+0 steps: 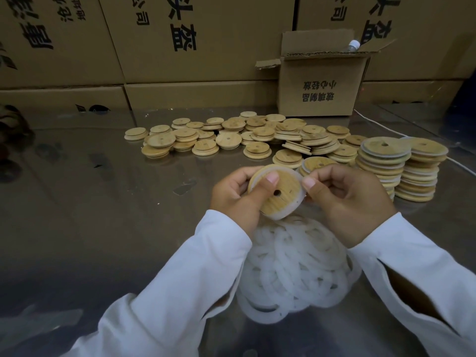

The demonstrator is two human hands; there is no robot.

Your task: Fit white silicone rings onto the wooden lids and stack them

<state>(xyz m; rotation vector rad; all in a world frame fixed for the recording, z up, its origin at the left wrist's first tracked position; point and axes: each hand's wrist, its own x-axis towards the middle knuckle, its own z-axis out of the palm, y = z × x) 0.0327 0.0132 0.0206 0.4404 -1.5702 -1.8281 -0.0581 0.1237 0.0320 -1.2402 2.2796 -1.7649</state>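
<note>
Just behind lids (pixel 233 124), carton (pixel 322 86): inverted 小心轻放

I look down on a shiny metal tabletop (pixel 77 202) that mirrors dark shapes and dull patches of light. Behind it stands a wall of big brown cartons (pixel 180 34), stacked and printed with bold black characters. At the back right a smaller cardboard box (pixel 322 86) sits on the table, flaps open, with a white-capped bottle (pixel 353 45) showing above its rim. A thin white cord (pixel 371 122) crosses the table's right side. The light is dim.
</note>
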